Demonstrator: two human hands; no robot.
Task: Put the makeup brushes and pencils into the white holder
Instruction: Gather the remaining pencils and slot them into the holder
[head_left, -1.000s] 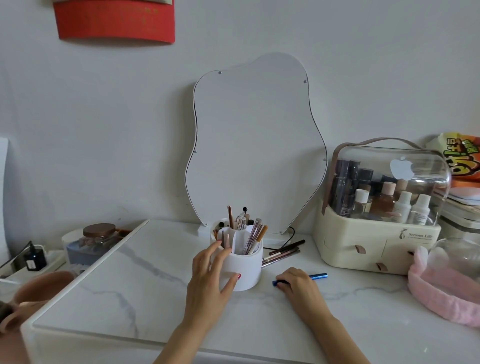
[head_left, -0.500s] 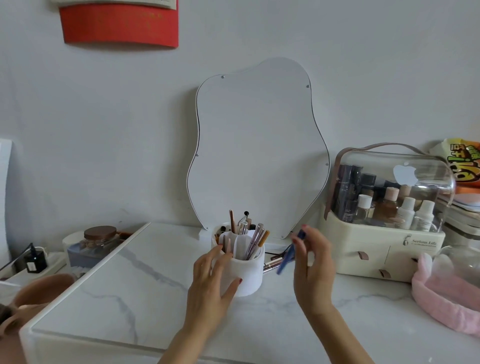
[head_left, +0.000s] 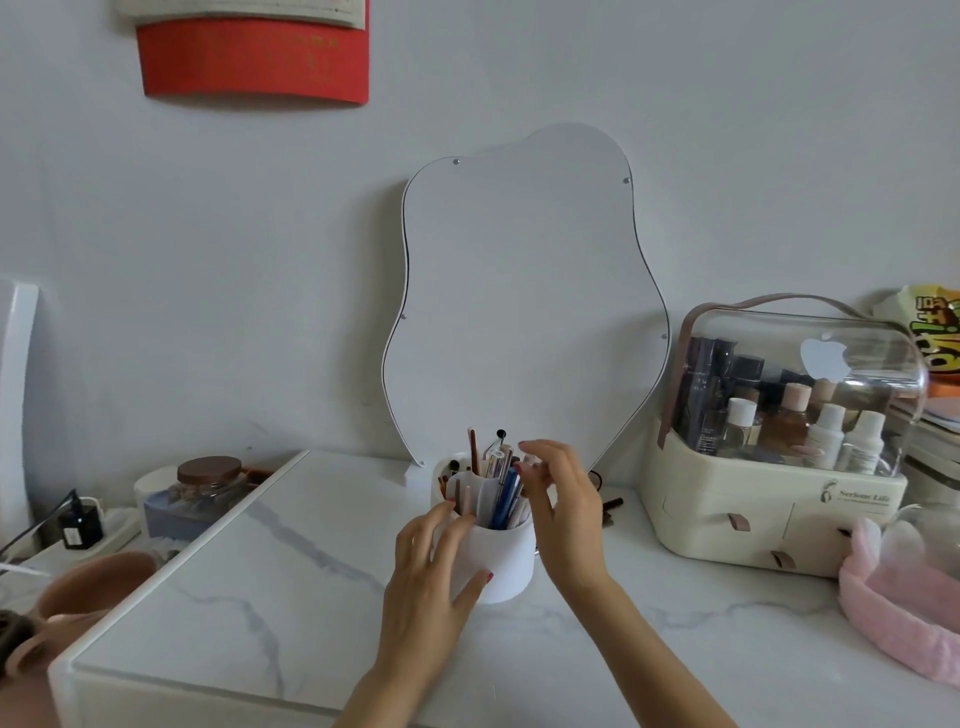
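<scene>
Holder: white holder (head_left: 496, 564) upright on the marble table (head_left: 291, 566), near centre, in front of the wavy mirror (head_left: 524, 312); divided inside into compartments
Contents: brushes and pencils (head_left: 488, 462) stand tilted in the far and right compartments; a blue pencil (head_left: 506, 496) leans in the right compartment, tip upward
Left hand: left hand (head_left: 431, 571) cups the near-left wall of the holder, fingers spread against it, thumb on the near side
Right hand: right hand (head_left: 563, 512) hovers at the holder's right rim, fingers loosely curled and parted; fingertips close to the blue pencil's top, though contact cannot be told
Remaining items: dark pencils (head_left: 610, 506) lie on the table just right of the holder, partly hidden behind the right hand
Surroundings: clear-lidded cosmetics box (head_left: 779, 441) far right; pink headband (head_left: 904, 613) near right; lidded jar (head_left: 208, 480) far left
</scene>
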